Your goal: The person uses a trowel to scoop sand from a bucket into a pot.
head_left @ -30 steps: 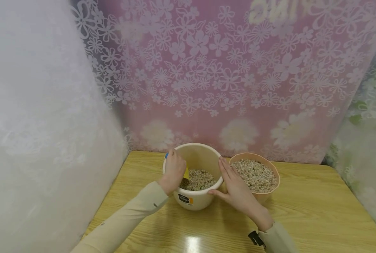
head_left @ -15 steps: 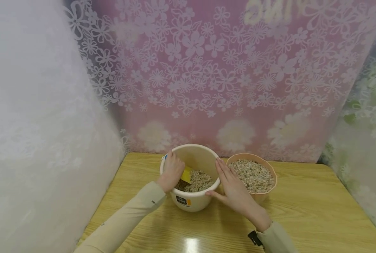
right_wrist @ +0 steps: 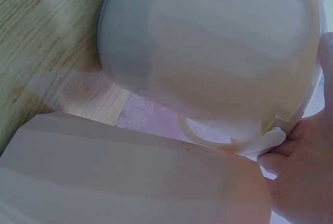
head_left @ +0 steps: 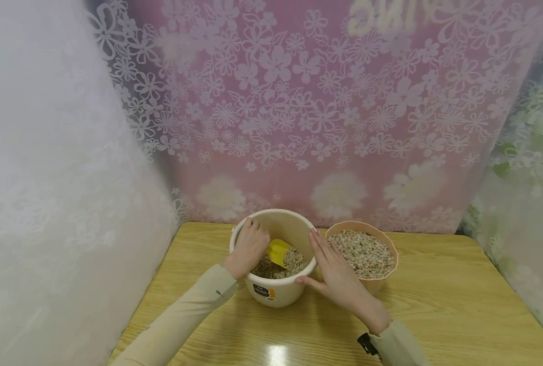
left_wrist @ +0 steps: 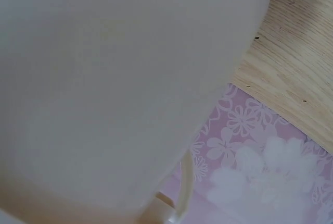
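A cream bucket (head_left: 276,300) with a dark label on its front stands on the table, with a layer of small mixed beige and brown grains (head_left: 294,260) at its bottom. Inside it, my left hand (head_left: 249,248) grips a yellow scoop (head_left: 278,252), whose handle is hidden in the fist; the blade lies among the grains. My right hand (head_left: 340,272) rests against the bucket's right side, fingers straight at the rim and thumb spread to the front. Only the bucket's outer wall (left_wrist: 114,78) fills most of the left wrist view. Its handle (right_wrist: 255,145) hangs beside my right fingers.
Close at the bucket's right stands a peach bowl (right_wrist: 130,172) with a wavy rim, heaped with similar grains (head_left: 364,254). Both stand on a wood-grain table (head_left: 445,300). Behind it hangs a pink flowered curtain (head_left: 289,112); a white sheet (head_left: 70,178) borders the left.
The scoop's yellow blade has swung rightward across the grains and shows more fully. Its blue handle end has gone out of sight. My right hand stays on the bucket.
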Action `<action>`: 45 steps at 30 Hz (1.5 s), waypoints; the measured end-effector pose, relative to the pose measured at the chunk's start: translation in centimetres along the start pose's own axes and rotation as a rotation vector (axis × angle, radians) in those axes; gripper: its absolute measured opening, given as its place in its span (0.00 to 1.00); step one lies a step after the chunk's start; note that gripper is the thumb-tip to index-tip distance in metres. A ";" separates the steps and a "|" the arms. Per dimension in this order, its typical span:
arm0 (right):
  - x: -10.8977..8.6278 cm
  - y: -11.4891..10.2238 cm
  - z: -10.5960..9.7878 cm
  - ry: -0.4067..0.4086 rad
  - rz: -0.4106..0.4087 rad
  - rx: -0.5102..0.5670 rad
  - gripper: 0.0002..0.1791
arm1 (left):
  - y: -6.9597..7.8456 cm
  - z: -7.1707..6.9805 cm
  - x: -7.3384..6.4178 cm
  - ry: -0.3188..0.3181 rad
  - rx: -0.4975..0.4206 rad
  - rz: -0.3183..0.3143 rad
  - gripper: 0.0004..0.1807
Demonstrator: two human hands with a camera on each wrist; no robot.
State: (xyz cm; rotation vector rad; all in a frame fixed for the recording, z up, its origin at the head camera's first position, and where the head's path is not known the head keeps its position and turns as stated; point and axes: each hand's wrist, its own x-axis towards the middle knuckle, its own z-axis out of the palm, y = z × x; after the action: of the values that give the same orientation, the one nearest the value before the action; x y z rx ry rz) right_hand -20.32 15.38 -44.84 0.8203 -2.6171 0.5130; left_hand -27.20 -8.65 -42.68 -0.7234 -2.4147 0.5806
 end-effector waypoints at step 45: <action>0.0 -0.2 -0.5 -0.044 0.018 -0.014 0.58 | -1.9 -5.5 -5.0 -0.049 -0.551 -0.355 0.11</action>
State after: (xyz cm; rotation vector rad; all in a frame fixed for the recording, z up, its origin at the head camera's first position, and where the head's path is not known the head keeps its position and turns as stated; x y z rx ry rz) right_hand -20.11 15.44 -44.39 0.8131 -2.6674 0.4859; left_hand -21.01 -11.82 -39.36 -0.4659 -2.6847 -0.2227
